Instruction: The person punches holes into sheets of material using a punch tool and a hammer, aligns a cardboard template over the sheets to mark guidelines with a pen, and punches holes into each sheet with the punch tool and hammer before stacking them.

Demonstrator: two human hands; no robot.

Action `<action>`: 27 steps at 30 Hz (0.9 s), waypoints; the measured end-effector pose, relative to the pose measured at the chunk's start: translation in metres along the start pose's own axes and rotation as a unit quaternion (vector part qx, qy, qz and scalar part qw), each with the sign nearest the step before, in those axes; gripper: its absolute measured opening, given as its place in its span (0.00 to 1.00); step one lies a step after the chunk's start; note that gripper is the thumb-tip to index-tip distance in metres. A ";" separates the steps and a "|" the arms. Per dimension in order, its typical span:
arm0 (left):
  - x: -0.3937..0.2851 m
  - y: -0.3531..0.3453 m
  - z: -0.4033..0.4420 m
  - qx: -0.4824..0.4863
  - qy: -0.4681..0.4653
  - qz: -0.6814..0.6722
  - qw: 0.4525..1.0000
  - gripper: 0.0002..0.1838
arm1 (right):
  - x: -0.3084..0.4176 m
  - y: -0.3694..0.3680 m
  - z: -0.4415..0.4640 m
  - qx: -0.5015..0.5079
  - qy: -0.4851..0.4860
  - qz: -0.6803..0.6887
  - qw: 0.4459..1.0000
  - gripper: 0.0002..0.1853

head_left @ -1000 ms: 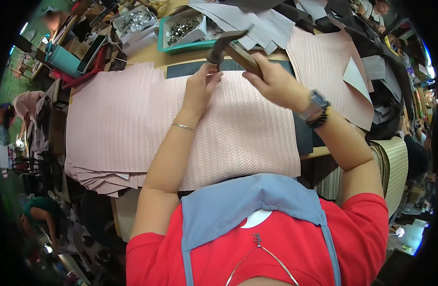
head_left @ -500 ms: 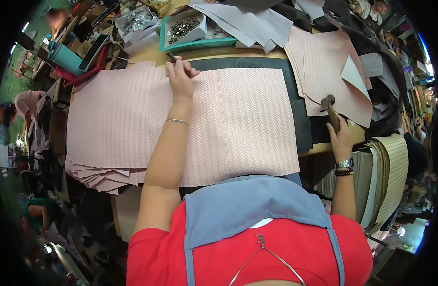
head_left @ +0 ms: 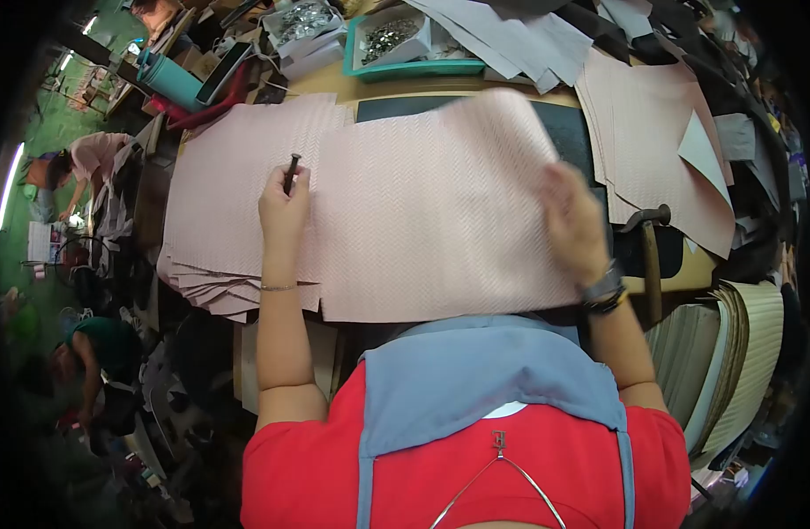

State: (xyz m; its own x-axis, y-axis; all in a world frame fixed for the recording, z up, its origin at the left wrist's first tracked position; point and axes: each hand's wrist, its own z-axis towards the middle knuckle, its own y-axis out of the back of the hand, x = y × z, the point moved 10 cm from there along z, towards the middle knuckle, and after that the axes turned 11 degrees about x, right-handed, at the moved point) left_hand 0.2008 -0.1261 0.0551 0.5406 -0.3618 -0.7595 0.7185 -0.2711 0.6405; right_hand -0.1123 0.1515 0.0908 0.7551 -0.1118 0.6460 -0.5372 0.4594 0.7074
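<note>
From my remote seat I see the wooden table (head_left: 422,86) crowded all round. The woven pink sheet (head_left: 431,220) lies across its middle, far right corner bowing up. A pile of similar sheets (head_left: 233,189) crowds its left side; a bundle of cream sheets (head_left: 749,353) stands at lower right, and loose pink pieces (head_left: 643,119) spread above that. A dark mat (head_left: 568,132) shows past the sheet. The teal tray (head_left: 414,70), holding metal bits, blocks the far side. The hammer (head_left: 653,264) sits just outside the right hand (head_left: 574,220), which blurs at the sheet's right edge; I can't tell whether it pinches. The left hand (head_left: 283,207) closes around a slim dark punch (head_left: 292,167), tip up, over the pile.
</note>
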 end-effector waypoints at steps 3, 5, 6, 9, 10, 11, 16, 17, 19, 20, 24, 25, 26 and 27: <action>0.005 -0.008 -0.011 0.045 0.021 0.096 0.994 0.17 | -0.022 0.078 0.030 -0.068 -0.039 -0.001 0.997 0.13; -0.007 -0.018 -0.016 0.084 0.028 0.171 0.981 0.22 | -0.049 0.154 0.044 -0.110 0.019 -0.132 0.985 0.21; -0.013 -0.020 -0.018 0.088 0.031 0.218 0.971 0.25 | -0.071 0.198 0.049 -0.126 -0.001 -0.187 0.974 0.22; -0.015 -0.024 -0.015 0.071 -0.001 0.272 0.960 0.24 | -0.155 0.299 0.029 -0.168 -0.109 -0.555 0.808 0.26; -0.012 -0.023 -0.013 0.066 0.009 0.269 0.961 0.23 | -0.155 0.300 0.026 -0.163 -0.100 -0.522 0.831 0.26; -0.007 -0.021 -0.011 0.063 0.018 0.266 0.962 0.22 | -0.156 0.299 0.012 -0.156 -0.092 -0.490 0.852 0.26; 0.009 -0.028 0.002 0.092 0.036 0.241 0.965 0.15 | -0.156 0.200 -0.062 -0.071 -0.130 -0.248 0.957 0.23; 0.003 -0.030 0.003 0.111 0.042 0.168 0.979 0.13 | -0.149 0.174 -0.070 -0.061 -0.148 -0.159 0.974 0.21; -0.020 -0.048 0.005 0.153 0.017 -0.019 0.988 0.10 | -0.119 0.116 -0.079 -0.060 -0.179 0.072 0.979 0.18; -0.043 -0.070 0.002 0.172 -0.012 -0.131 0.976 0.09 | -0.115 0.090 -0.076 -0.024 -0.133 0.136 0.982 0.17; -0.160 -0.185 -0.054 0.319 0.030 -0.481 0.816 0.14 | -0.059 -0.018 -0.057 0.180 -0.182 0.474 0.843 0.36; -0.185 -0.214 -0.072 0.395 0.026 -0.495 0.773 0.13 | -0.060 -0.040 -0.061 0.202 -0.243 0.571 0.758 0.38; -0.183 -0.249 -0.084 0.484 0.052 -0.438 0.755 0.10 | -0.060 -0.039 -0.054 0.199 -0.250 0.455 0.831 0.37; -0.192 -0.264 -0.095 0.512 0.068 -0.497 0.697 0.08 | -0.064 -0.037 -0.051 0.193 -0.241 0.405 0.860 0.35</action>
State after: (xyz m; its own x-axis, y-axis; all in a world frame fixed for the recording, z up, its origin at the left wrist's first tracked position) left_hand -0.0510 0.0995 0.0206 0.0848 0.5271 -0.8456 0.1159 -0.8481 -0.5170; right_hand -0.1216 0.1866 0.0084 -0.1205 -0.2874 0.9502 -0.9688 0.2427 -0.0495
